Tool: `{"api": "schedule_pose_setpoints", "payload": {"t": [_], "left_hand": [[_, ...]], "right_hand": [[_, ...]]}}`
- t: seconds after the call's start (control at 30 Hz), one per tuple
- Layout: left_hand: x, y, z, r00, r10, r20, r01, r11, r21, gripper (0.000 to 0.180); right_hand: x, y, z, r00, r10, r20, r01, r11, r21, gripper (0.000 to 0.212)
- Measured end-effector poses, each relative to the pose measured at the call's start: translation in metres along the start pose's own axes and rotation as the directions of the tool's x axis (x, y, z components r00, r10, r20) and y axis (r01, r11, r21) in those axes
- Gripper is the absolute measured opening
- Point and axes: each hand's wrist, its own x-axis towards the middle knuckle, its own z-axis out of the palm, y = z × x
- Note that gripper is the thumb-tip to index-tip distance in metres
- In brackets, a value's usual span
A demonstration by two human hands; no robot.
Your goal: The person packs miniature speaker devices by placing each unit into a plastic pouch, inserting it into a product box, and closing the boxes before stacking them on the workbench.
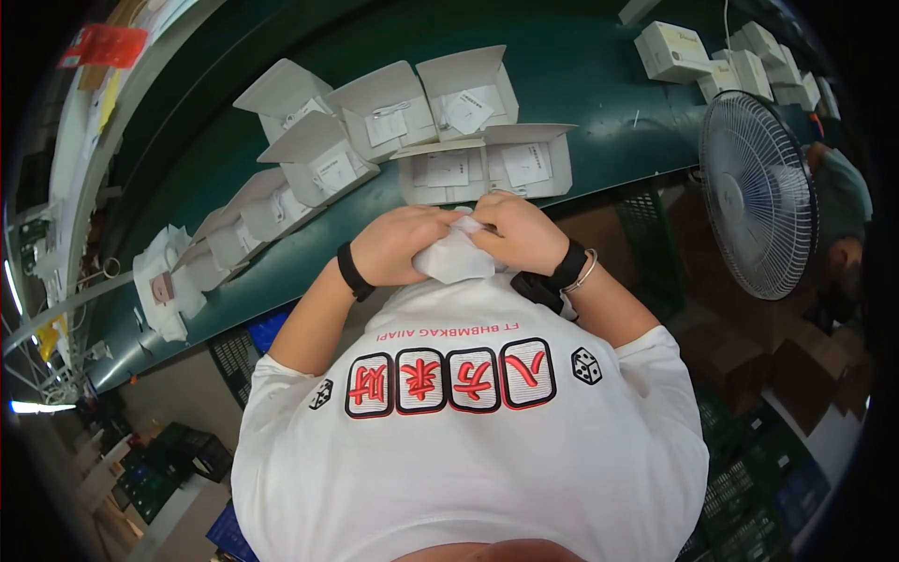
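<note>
Here, seen from above, a person in a white T-shirt [468, 468] stands at a long green table [609, 140] with both elbows bent and both forearms angled inward in front of the chest. The left hand [403, 245] and the right hand [521, 232] nearly meet, knuckles up and fingers curled. Both are closed on a soft white wrapper [459, 258], gripping its upper part from either side; what it holds inside cannot be made out. Each wrist wears a black band, and the right one also has a bangle [587, 269].

The table's near edge slants from lower left to upper right, passing close to the hands. Just beyond the fingers, open white boxes [529, 167] with paper slips in them crowd the tabletop and stretch away to the left. Green surface shows to the right of these boxes, as far as some closed boxes [672, 51] at the far right. A large round fan [757, 197] stands on that side, well apart from the right hand.

The wrapper hangs between the two hands, in front of the shirt and on the person's side of the nearest boxes.
</note>
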Motion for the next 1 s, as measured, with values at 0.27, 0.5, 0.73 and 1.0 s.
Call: {"api": "schedule_pose_setpoints", "payload": {"t": [0.27, 0.5, 0.73, 1.0], "left_hand": [[0.047, -0.009, 0.032, 0.791, -0.562, 0.241, 0.603, 0.654, -0.456, 0.059], [0.021, -0.043, 0.038, 0.925, -0.369, -0.086, 0.348, 0.917, -0.193, 0.056], [0.02, -0.052, 0.062, 0.971, -0.237, 0.012, 0.226, 0.938, 0.264, 0.054], [0.029, -0.057, 0.082, 0.973, -0.221, -0.072, 0.232, 0.905, 0.357, 0.054]], "right_hand": [[-0.041, 0.022, -0.004, 0.979, 0.007, -0.203, -0.003, 1.0, 0.019, 0.059], [-0.05, 0.031, -0.027, 0.829, 0.165, -0.534, -0.255, 0.962, -0.099, 0.063], [-0.025, 0.055, -0.054, 0.831, 0.015, -0.556, -0.203, 0.939, -0.277, 0.055], [-0.005, 0.048, -0.055, 0.904, -0.049, -0.425, -0.117, 0.927, -0.356, 0.056]]}}
